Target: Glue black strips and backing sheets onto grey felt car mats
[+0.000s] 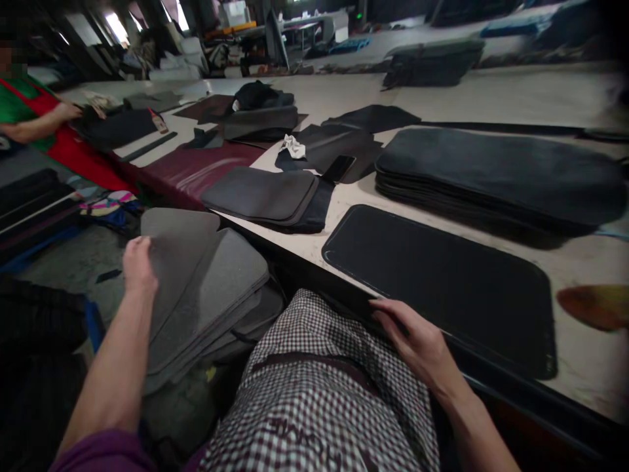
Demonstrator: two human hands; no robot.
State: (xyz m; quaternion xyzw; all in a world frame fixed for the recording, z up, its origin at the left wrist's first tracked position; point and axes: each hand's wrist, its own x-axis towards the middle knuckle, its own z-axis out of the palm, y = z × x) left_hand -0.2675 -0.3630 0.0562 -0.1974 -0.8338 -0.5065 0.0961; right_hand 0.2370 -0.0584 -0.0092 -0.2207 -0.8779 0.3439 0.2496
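Observation:
At the left, my left hand (139,263) is closed on the edge of a grey rounded panel (177,246). That panel slants over a stack of similar grey panels (216,288) beside the table, at the left of my checked apron (314,387). My right hand (415,337) is by the table's front edge, fingers loosely apart with nothing seen in them. Just beyond it, a black rounded panel (442,282) lies flat on the table, with a shiny border along its rim.
A thick stack of dark panels (501,177) stands behind the black panel. Grey panels (260,193), a phone (339,168) and a crumpled white cloth (293,147) lie farther left. A brown oval object (594,306) is at the right. A co-worker in a red apron (81,154) stands far left.

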